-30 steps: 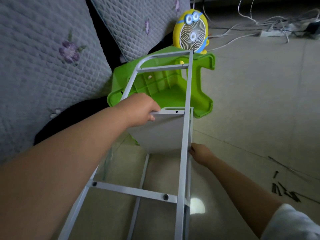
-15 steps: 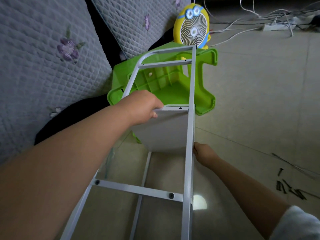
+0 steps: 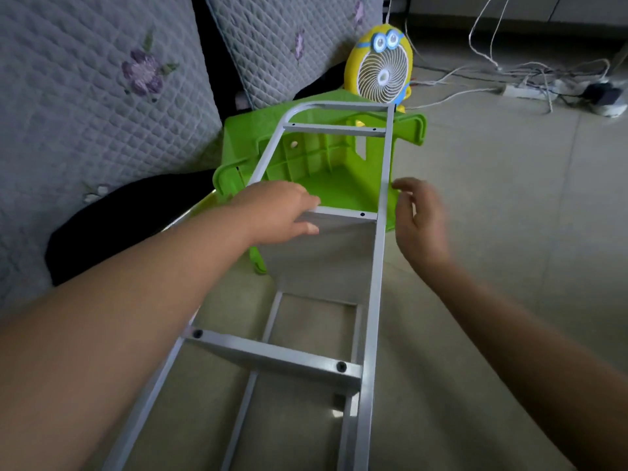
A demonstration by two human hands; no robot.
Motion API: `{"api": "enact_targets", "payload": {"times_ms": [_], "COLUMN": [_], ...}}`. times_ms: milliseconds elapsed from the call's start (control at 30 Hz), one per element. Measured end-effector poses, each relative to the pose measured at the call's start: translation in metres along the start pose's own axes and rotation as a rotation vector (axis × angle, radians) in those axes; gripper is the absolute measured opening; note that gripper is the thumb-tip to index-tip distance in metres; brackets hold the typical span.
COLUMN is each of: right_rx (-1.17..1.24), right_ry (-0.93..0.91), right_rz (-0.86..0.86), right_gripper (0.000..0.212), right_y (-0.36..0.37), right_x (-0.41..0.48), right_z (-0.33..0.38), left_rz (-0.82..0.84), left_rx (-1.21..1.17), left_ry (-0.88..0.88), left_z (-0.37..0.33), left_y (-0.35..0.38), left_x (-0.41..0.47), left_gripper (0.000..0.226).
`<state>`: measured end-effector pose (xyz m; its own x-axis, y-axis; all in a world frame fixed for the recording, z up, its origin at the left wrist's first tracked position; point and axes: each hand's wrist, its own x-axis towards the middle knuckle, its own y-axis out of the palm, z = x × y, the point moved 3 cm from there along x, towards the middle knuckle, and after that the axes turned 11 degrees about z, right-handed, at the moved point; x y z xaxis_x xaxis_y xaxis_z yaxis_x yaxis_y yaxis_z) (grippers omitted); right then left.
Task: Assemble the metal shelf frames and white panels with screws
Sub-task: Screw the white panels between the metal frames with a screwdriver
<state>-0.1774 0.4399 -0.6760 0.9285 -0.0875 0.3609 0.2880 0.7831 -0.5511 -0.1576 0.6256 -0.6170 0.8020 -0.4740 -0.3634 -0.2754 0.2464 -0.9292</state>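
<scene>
Head view. The middle crossbar (image 3: 346,212) is being gripped by the left hand (image 3: 282,212) near its left end. The fingers are curled over the top, and the thumb is lying against the white panel (image 3: 326,256) hanging just below. The right hand (image 3: 421,226) is being held open, fingers loosely spread, just beside the right rail of the metal frame (image 3: 380,273); contact cannot be confirmed.

The frame is being held ladder-like, sloping away from the camera. Its far end is being seen over an overturned green stool (image 3: 306,158); whether it rests there cannot be told. Nearer the camera, a lower crossbar (image 3: 272,355) is being retained by two black screws (image 3: 341,366).

Judgement: the thin tube is being taken as light and stiff, but liable to rack while joints are loose. The panel is being taken as thin, smooth and easily bent. Hold is being advised on the rails close to a crossbar joint, not on the panel's free edge.

Beyond, a yellow fan (image 3: 382,71) and quilted cushions (image 3: 85,113) are being recorded.
</scene>
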Motion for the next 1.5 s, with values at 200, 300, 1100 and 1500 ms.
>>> {"api": "enact_targets", "payload": {"times_ms": [200,300,1100,1500], "right_rx": [-0.451,-0.529,-0.681,-0.792], "right_ry": [-0.268,-0.246,-0.338,-0.276], "right_rz": [0.533,0.681,0.806,0.826], "right_gripper": [0.039,0.054,0.056,0.057], "right_y": [0.031,0.052,0.090,0.091], "right_x": [0.017,0.014,0.026,0.028], "right_z": [0.082,0.097,0.104,0.104], "left_rz": [-0.652,-0.694,0.171,0.168], "left_rx": [-0.412,-0.525,-0.580,-0.586], "left_ry": [-0.134,-0.346,0.073,0.087], "left_z": [0.066,0.094,0.091,0.090], "left_y": [0.018,0.051,0.137,0.135], "left_x": [-0.042,-0.054,0.037,0.039], "left_gripper": [0.048,0.036,0.028,0.025]}}
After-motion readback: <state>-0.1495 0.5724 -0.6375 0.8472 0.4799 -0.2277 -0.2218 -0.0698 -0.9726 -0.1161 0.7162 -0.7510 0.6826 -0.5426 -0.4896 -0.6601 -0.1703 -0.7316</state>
